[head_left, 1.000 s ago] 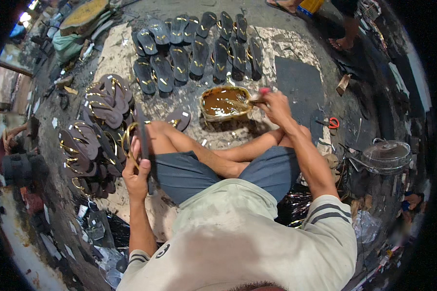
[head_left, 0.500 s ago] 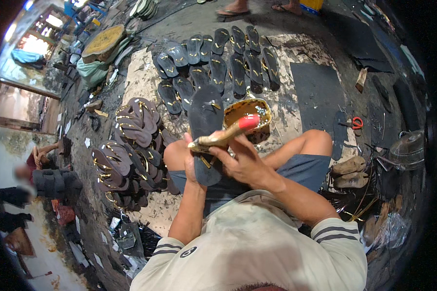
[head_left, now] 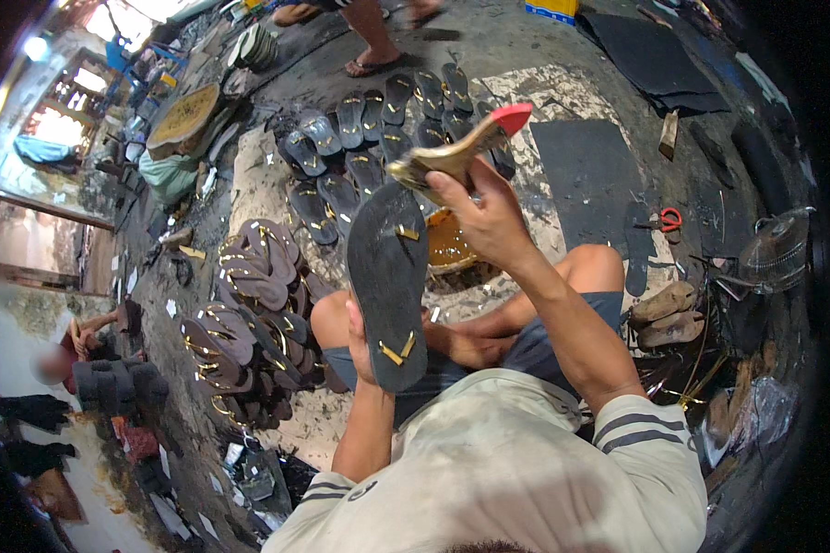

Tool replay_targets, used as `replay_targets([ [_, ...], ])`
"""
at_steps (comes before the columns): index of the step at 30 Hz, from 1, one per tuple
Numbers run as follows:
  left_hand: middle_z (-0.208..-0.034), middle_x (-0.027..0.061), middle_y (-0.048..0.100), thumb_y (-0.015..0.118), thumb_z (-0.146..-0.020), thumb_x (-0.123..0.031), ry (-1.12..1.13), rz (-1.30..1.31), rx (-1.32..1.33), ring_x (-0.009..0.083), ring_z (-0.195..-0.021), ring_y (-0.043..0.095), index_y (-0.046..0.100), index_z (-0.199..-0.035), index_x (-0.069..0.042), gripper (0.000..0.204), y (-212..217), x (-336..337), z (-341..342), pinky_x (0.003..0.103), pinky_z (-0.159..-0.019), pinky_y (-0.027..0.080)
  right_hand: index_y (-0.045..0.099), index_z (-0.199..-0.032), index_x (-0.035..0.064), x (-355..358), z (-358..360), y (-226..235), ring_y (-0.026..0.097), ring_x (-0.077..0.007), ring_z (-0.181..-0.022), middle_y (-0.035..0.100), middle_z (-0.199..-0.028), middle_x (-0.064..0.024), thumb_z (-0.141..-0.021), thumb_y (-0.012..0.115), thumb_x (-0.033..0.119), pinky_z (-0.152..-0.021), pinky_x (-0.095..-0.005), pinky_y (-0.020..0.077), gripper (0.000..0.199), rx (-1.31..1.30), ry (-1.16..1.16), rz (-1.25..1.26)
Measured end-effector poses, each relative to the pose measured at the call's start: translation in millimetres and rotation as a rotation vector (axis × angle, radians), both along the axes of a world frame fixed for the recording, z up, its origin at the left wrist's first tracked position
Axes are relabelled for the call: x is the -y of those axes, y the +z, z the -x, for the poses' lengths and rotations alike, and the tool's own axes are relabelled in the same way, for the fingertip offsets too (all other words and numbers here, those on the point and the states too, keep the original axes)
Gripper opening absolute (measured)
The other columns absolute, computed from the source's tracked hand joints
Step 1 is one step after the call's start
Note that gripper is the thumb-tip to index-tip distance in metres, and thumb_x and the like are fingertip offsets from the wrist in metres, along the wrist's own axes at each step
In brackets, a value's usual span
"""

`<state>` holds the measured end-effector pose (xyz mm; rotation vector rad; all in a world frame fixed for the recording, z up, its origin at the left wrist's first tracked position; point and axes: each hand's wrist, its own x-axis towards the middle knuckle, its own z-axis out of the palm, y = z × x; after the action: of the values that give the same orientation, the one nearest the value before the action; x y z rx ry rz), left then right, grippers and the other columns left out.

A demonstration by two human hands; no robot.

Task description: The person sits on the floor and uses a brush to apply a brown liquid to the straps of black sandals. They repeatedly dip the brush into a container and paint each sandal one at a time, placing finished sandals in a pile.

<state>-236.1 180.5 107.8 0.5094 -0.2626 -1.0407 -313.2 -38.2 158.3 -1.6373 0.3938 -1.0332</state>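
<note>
A dark sandal (head_left: 387, 286) stands on end at the centre of the frame, its broad flat face turned to the camera and gold-coloured pieces showing near both ends, gripped in a seated worker's left hand (head_left: 361, 346). The thumb lies along the lower left edge while the fingers are hidden behind. The sandal looks light and somewhat flexible, firm enough to stay upright from one side; its edges appear the best place to hold, and any wet patch on the face could prove slippery. The right hand (head_left: 484, 217), closed around a brush (head_left: 461, 157) with a red-tipped handle, is raised right of the sandal's upper end, forearm slanting up from the lower right. The brush lies nearly level, red tip to the upper right, and appears light and stiff, best taken by the handle, clear of the crusted end. Whether it touches the sandal cannot be told. Partly hidden behind is a container (head_left: 454, 269) of amber liquid, with rows of sandals (head_left: 314, 217) above and a brown pile (head_left: 267, 276) at left
</note>
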Motion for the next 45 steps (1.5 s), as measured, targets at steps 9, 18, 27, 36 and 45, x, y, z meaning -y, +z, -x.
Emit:
replay_targets([
  [9,-0.118,0.0169,0.063,0.04,-0.099,-0.061,-0.037,0.064,-0.084,0.0287,-0.102,0.064,0.055,-0.13,-0.002,0.069,-1,25,-44,0.044,-0.086,0.054,0.061,-0.118,0.0027,-99,18,-30,0.061,-0.0327,-0.104,0.064,-0.112,-0.0152,-0.085,0.069,0.0,-0.089,-0.0398,0.047,0.034,0.062,0.24,0.174],
  [18,-0.125,0.0139,0.063,0.04,-0.1,-0.059,-0.087,0.156,-0.168,0.0282,-0.105,0.066,0.054,-0.132,-0.006,0.063,-7,40,-17,0.042,-0.09,0.056,0.063,-0.113,0.008,-66,9,-28,0.059,-0.0361,-0.091,0.063,-0.101,-0.0145,-0.085,0.072,0.013,-0.078,-0.0432,0.046,0.029,-0.024,0.175,0.481],
  [27,-0.127,0.0082,0.06,0.039,-0.104,-0.046,-0.21,0.165,-0.17,0.0229,-0.105,0.064,0.039,-0.145,-0.021,0.048,14,42,-18,0.04,-0.091,0.055,0.065,-0.113,0.0087,-63,-6,-15,0.062,-0.0302,-0.095,0.067,-0.104,-0.011,-0.085,0.07,0.009,-0.078,-0.0414,0.0466,0.028,0.19,0.143,0.371],
  [36,-0.106,0.0129,0.068,0.047,-0.098,-0.056,0.012,0.011,-0.237,0.0227,-0.092,0.068,0.059,-0.122,-0.004,0.058,18,67,-32,0.036,-0.075,0.06,0.069,-0.107,0.0127,-73,6,-23,0.065,-0.0289,-0.093,0.07,-0.104,-0.0049,-0.084,0.069,0.012,-0.076,-0.0411,0.049,0.023,0.167,0.175,0.398],
  [45,-0.099,0.0138,0.07,0.05,-0.095,-0.058,-0.015,-0.041,-0.152,0.0248,-0.073,0.07,0.061,-0.118,-0.006,0.058,-59,88,-81,0.04,-0.061,0.06,0.062,-0.11,-0.0008,-74,52,-54,0.061,-0.0188,-0.087,0.065,-0.101,-0.0087,-0.091,0.069,0.01,-0.076,-0.0311,0.0478,0.022,-0.104,0.093,-0.014],
])
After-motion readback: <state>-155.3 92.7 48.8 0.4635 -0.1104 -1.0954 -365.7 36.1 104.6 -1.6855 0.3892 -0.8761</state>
